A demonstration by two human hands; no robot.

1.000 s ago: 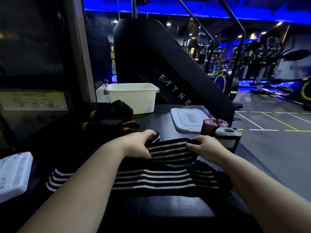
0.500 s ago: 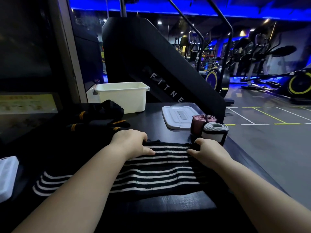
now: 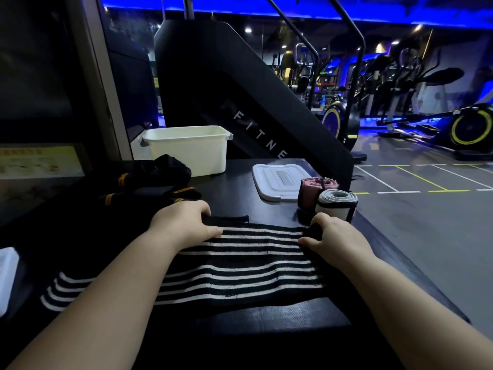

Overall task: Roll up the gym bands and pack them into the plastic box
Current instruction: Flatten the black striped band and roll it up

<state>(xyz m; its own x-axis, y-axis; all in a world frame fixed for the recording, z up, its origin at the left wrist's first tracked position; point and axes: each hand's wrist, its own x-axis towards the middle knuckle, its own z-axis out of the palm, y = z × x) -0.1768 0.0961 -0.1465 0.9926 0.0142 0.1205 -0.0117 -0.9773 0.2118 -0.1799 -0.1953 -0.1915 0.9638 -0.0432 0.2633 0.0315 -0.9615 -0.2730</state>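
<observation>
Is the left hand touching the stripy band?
Touching. The head view shows the left hand gripping the far edge of the stripy band, with its thumb lying on the stripes.

1. white tray (image 3: 6, 276), 8 o'clock: cut by left edge; full shape unknown;
2. left hand (image 3: 184, 222), right hand (image 3: 336, 236): fingers curl over the far edge of striped band (image 3: 240, 263); tips hidden;
3. plastic box (image 3: 186, 153), 11 o'clock: near wall hides its inside;
4. pink roll (image 3: 309, 190), 2 o'clock: partly behind grey roll (image 3: 334, 206);
5. dark bands (image 3: 149, 182), 10 o'clock: too dark to count;
6. yellow sign (image 3: 40, 161), 9 o'clock: print blurred.
</observation>
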